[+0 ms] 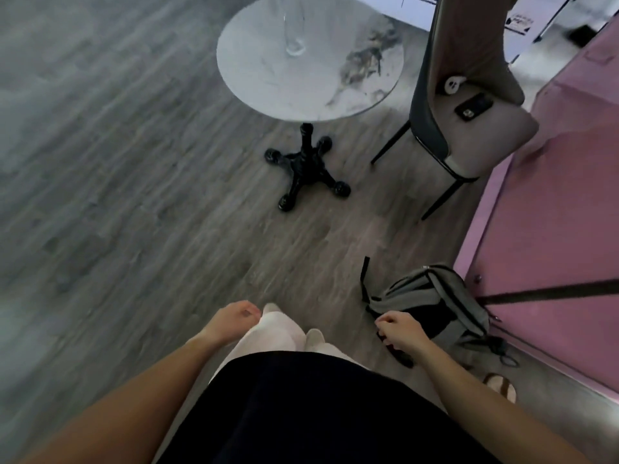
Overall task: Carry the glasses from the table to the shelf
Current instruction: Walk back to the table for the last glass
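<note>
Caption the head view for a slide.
Empty-handed, left hand and right hand hang loose as the person faces one glass on the round table.

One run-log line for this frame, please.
phase: approaching round table | glass: upright on table | left hand: empty | right hand: empty | shelf: unseen

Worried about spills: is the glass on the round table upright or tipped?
Upright: the glass stands on its base on the round table. Contents: cannot tell.
</note>
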A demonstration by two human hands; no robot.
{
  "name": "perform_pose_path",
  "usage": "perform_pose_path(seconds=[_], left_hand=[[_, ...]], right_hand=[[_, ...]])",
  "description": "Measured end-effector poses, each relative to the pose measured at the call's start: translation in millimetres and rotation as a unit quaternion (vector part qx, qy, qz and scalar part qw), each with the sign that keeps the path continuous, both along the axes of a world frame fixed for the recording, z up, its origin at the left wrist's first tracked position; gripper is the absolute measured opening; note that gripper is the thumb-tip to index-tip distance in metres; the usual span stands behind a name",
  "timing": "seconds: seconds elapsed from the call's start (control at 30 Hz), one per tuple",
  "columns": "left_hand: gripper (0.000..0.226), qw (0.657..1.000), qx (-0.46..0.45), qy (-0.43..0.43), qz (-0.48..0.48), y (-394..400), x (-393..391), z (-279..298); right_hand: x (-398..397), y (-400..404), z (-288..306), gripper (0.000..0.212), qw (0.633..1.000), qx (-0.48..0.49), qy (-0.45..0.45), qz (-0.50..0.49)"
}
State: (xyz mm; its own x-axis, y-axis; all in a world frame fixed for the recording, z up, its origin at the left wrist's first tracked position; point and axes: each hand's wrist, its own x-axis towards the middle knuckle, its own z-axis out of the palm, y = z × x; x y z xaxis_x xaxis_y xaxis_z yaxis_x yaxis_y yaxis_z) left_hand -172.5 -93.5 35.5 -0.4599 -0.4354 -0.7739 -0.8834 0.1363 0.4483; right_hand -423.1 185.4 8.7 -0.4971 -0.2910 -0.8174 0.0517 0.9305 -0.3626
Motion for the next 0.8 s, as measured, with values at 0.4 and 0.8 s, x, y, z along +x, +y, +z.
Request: perform_pose_path(seconds=[0.4, 0.8], left_hand=[[0.038, 0.999, 0.027, 0.015, 0.014, -162, -144, -27], [0.012, 0.980, -0.085, 0.177, 0.018, -360, -358, 32]], right_hand=[[-126, -137, -6, 0.013, 0.999, 0.025, -0.016, -0.024], [-303, -353, 48, 0.012, 0.985, -0.101, 0.117, -0.079]])
